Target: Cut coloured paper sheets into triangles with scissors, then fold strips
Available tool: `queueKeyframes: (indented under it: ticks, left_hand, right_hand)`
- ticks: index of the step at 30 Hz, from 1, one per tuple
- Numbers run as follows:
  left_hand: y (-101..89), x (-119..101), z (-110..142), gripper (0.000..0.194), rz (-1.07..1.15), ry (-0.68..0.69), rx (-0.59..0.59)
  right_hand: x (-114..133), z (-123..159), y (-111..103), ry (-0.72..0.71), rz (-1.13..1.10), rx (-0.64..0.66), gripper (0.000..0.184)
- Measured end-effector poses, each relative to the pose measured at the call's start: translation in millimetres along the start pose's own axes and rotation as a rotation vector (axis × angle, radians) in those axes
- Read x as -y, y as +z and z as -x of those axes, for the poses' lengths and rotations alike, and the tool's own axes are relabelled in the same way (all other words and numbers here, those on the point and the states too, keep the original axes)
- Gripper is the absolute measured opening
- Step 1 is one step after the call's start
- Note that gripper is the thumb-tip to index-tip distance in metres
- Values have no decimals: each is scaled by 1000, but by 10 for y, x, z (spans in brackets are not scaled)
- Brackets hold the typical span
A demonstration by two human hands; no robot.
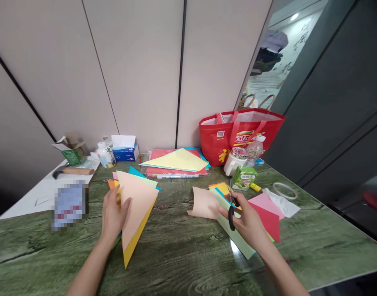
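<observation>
My left hand (112,211) is closed around folded colored paper (137,205), with a peach triangle on top and yellow, green and blue sheets under it. My right hand (247,220) grips a pair of scissors (231,216) with black handles, blades pointing away from me. Beside its fingertips is a curled peach paper piece (203,203); whether the fingers pinch it I cannot tell. Below this hand lie cut paper pieces: a light green strip (238,240), a red piece (267,222) and a pink piece (268,203).
At the back lies a pack of colored paper (176,170) with a yellow triangle (179,159) on it. A red bag (216,139), a white mug (233,164), a plastic bottle (255,150) and a green box (244,178) stand right. A hammer (74,171) and tissue box (126,153) are left.
</observation>
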State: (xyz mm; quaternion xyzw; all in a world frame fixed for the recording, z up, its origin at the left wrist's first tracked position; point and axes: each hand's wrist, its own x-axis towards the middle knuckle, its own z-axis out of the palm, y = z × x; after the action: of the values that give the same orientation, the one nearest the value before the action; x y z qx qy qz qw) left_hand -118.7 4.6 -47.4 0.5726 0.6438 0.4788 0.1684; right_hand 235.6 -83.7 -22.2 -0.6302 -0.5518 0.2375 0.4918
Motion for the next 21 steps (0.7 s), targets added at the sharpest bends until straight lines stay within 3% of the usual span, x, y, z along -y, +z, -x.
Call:
queueKeyframes:
  ticks: [3,7,15,21]
  left_hand:
    - [33,-47,59,40,-97,137,-5]
    - [106,-87,148,30,-165,304,28]
    - [281,21,259,24,-196,570,47]
    - [293,24,311,26,-252,661,98]
  right_hand:
    - [-205,32,23,50,-44,-14,40]
    - [-359,-62,192,5,-71,-57,35]
    - [-419,-369,569,-33,-29,-130,31]
    - [-387,-439,704,-59,138,-49,27]
